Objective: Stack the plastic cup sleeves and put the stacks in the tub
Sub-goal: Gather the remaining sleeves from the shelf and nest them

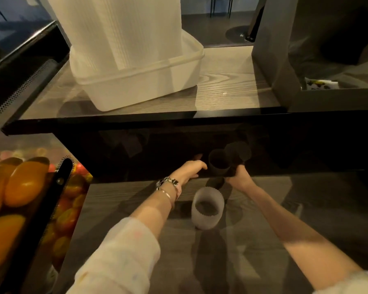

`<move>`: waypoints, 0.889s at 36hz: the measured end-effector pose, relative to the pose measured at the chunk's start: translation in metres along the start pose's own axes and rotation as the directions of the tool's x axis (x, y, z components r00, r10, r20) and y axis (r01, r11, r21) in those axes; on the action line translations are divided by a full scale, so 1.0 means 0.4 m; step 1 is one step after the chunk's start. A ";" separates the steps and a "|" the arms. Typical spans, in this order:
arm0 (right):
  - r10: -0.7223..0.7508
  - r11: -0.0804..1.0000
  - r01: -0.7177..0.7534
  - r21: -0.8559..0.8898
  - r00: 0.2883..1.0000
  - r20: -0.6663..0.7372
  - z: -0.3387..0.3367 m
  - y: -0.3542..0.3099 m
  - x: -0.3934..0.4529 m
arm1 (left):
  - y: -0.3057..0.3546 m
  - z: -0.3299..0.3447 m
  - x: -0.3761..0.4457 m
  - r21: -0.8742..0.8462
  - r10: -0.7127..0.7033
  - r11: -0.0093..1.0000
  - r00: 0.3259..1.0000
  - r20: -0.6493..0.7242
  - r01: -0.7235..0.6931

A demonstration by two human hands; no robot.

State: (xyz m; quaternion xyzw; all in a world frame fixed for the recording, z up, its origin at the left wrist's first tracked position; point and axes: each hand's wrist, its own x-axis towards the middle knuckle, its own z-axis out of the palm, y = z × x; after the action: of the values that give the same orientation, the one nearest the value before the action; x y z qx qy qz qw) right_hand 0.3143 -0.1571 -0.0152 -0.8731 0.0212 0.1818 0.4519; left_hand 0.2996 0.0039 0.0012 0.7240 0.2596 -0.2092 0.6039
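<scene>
Far left: orange and red fruit (19,187) behind a black perforated strip, off the work area. Upper level: translucent white tub (149,81) stands on the wood-grain upper surface (232,85), holding tall stacks of ribbed white cup sleeves (115,28); stacks upright, long axis vertical, rising past the top of the frame. Lower level, under the black front edge of the upper surface: left hand (190,169), bracelets at the wrist, reaches forward into the shaded recess, fingers extended and only slightly bent, fingertips just beside a dark-looking sleeve (218,164); contact cannot be told in the shadow, nothing seen in its grip. That sleeve stands upright, mouth up. Nearer the camera, between the two forearms, a frosted single sleeve (207,206) stands upright on the lower surface (119,200), open end up, axis vertical, untouched by either hand. Right hand (239,177) is curled round the lower part of another sleeve (238,152) in the recess, gripping it; this one tilts, its open end facing toward the camera and up. Detail of it is lost in the dark. Far right on the upper surface: a grey box-like unit (274,60).
</scene>
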 end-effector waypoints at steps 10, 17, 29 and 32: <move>0.077 0.985 -0.067 0.157 0.995 -0.061 0.015 -0.010 0.010 | 0.021 0.036 -0.009 -0.028 -0.004 1.000 0.996 -0.091 0.001; 0.132 0.692 -0.113 0.713 0.991 0.029 0.018 -0.043 -0.002 | -0.005 -0.023 -0.046 0.051 0.146 0.989 0.970 -0.195 -0.138; -0.056 0.880 -0.027 0.474 0.985 0.160 0.021 -0.056 -0.045 | -0.079 -0.034 -0.092 0.053 0.229 0.973 0.972 -0.046 -0.227; -0.070 0.975 0.033 0.220 0.984 0.164 0.027 -0.048 -0.046 | -0.105 -0.025 -0.089 0.133 0.201 0.971 0.979 -0.014 -0.198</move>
State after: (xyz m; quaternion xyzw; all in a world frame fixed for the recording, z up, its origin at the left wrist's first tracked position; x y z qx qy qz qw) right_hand 0.2977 -0.1394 0.0003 -0.8000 -0.0208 0.2408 0.5492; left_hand 0.2455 0.0152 -0.0071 0.7873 0.1793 -0.1543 0.5693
